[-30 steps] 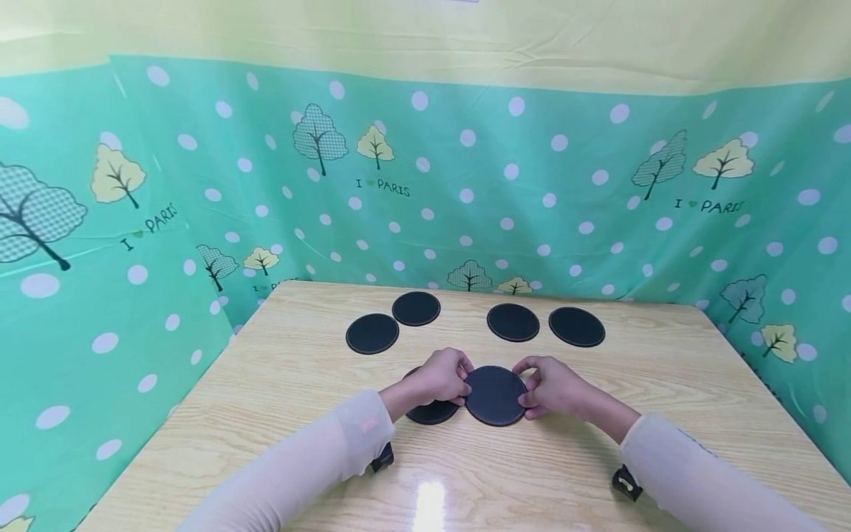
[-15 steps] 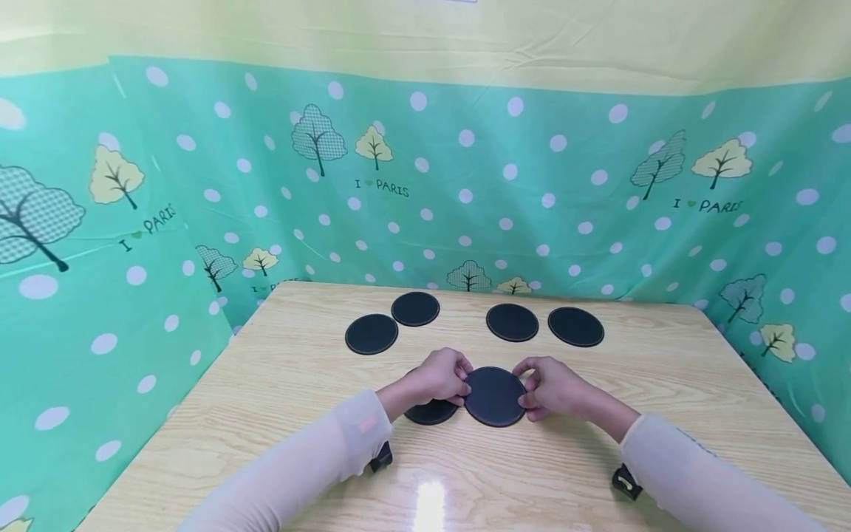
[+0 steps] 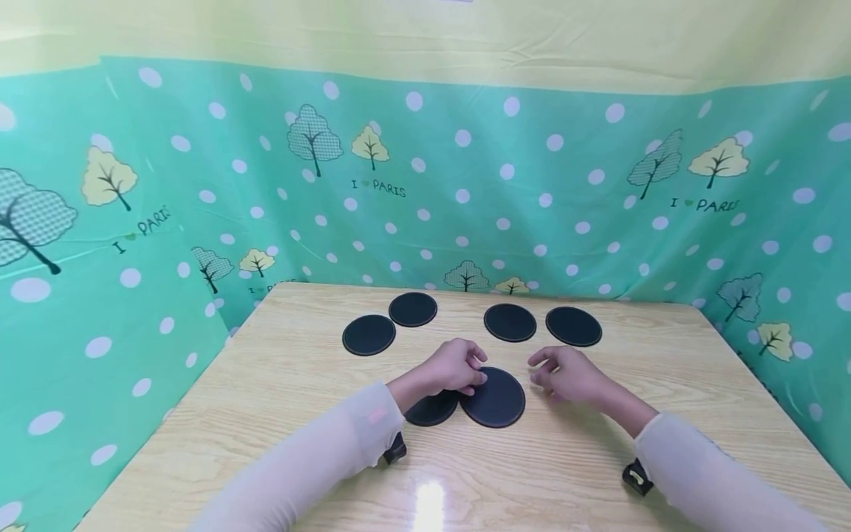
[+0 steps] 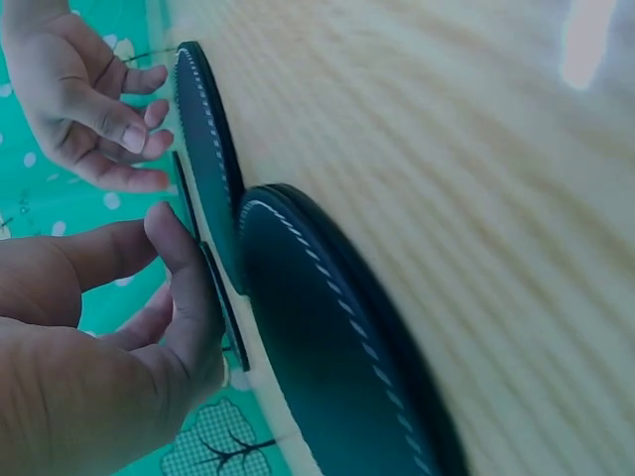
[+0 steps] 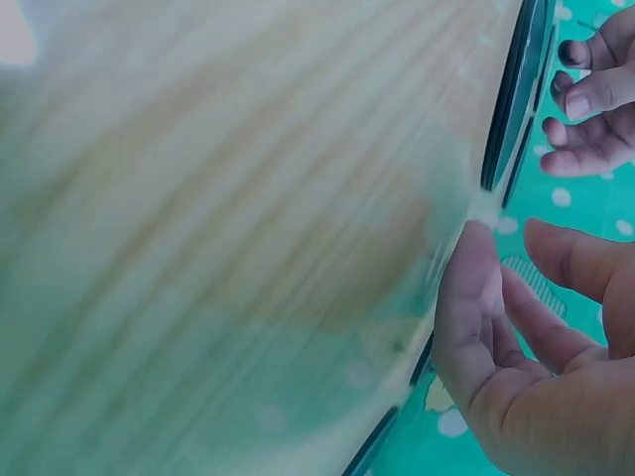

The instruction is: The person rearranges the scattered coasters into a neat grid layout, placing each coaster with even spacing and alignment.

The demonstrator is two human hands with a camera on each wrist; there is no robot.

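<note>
Two round black coasters with stitched edges lie side by side on the table, their rims meeting: the left coaster (image 3: 431, 410) is partly covered by my left wrist, the right coaster (image 3: 495, 403) shows nearly whole. Over the upper left rim of the right coaster hovers my left hand (image 3: 452, 367), fingers loosely bent and holding nothing. My right hand (image 3: 568, 375) is off to the right of that coaster, with a gap between thumb and fingers. In the left wrist view, the near coaster (image 4: 308, 327) appears thick, its white stitching clear.
Toward the back left lie two more coasters, a nearer one (image 3: 368, 335) and a farther one (image 3: 413, 309). Another two, one (image 3: 510, 322) beside the other (image 3: 574, 326), lie at the back right. A patterned green curtain (image 3: 465, 185) hangs behind the wooden table (image 3: 532, 480).
Both hands have let go of the right coaster's edges. My right hand has drawn away to the right, and my left hand has lifted slightly and shifted right. The coasters stay put.
</note>
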